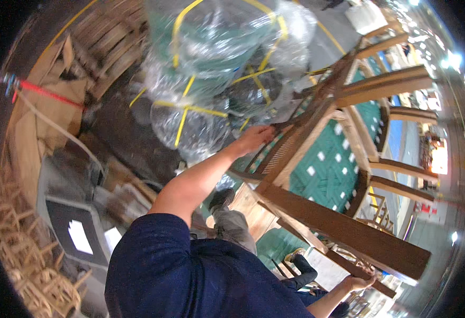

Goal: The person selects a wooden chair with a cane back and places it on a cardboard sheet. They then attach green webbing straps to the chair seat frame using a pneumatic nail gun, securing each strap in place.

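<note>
A dark brown wooden chair frame (344, 222) is tilted on its side at the right, its legs pointing right. Green woven webbing (322, 164) with white patches shows inside the frame. My left hand (256, 139) is closed on the frame's far left edge, with the fingertips partly hidden. Low at the right, my right hand (358, 283) grips a lower wooden bar of the chair. A second green panel (370, 114) shows beyond the first, within the same wooden structure.
Plastic-wrapped items (211, 69) with yellow tape stand ahead. Cardboard (57, 116) and a red bar (49, 95) are at the left. Stacked wooden frames (36, 275) fill the lower left. A grey bin-like container (76, 233) is nearby. Another person's dark-clothed leg (304, 271) shows below the chair.
</note>
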Action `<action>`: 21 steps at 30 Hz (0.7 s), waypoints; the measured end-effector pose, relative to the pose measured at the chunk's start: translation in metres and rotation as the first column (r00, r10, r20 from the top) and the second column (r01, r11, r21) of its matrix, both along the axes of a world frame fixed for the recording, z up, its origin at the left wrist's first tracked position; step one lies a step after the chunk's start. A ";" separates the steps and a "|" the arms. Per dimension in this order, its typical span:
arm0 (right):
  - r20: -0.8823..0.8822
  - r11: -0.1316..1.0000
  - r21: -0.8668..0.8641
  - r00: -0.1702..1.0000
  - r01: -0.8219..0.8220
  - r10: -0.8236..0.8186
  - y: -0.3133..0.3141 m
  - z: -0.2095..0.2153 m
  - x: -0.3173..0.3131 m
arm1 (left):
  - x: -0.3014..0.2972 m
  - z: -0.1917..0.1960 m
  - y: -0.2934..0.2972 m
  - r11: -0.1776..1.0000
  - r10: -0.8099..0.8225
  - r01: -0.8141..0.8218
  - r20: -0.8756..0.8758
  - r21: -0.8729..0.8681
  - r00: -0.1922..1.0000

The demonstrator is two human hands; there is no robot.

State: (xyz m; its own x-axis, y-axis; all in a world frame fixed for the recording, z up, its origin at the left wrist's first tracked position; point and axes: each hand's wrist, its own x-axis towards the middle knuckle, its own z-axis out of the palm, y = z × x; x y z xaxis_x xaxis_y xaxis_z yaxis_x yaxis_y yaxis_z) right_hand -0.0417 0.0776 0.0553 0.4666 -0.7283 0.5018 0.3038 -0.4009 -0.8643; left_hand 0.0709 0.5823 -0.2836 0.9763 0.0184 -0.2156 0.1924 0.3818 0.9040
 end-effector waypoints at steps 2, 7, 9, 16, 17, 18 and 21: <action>-0.045 0.995 -0.066 0.996 -0.077 0.074 0.006 -0.013 0.013 | -0.084 -0.056 0.022 0.976 0.092 -0.131 -0.216 -0.175 0.972; -0.158 0.951 -0.231 0.972 -0.206 0.173 0.011 -0.071 0.006 | -0.293 -0.181 0.012 0.632 0.400 0.127 -0.463 0.764 0.791; -0.212 0.926 -0.279 0.957 -0.255 0.200 0.013 -0.099 0.000 | -0.337 -0.227 -0.006 0.663 0.365 0.223 -0.568 0.715 0.738; -0.319 0.832 -0.389 0.905 -0.397 0.282 0.041 -0.179 0.004 | -0.307 -0.403 -0.080 0.859 0.432 0.022 -0.746 0.512 0.507; -0.323 0.824 -0.398 0.902 -0.403 0.285 0.045 -0.187 0.004 | -0.298 -0.424 -0.090 0.823 0.567 -0.264 -0.747 0.503 0.346; -0.327 0.813 -0.413 0.900 -0.410 0.287 0.047 -0.199 0.004 | -0.283 -0.443 -0.093 0.800 0.597 -0.225 -0.695 0.557 0.401; -0.326 0.802 -0.460 0.913 -0.381 0.246 0.050 -0.219 -0.009 | -0.233 -0.479 -0.095 0.759 0.628 -0.188 -0.624 0.623 0.466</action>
State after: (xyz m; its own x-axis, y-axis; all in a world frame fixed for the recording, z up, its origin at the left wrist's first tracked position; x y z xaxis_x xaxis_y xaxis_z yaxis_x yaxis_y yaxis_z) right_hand -0.0507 0.1279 -0.1634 0.7776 -0.1961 0.5974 0.3020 -0.7170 -0.6283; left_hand -0.1625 0.4871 -0.7625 0.2650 0.6641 -0.6991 0.7993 0.2542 0.5445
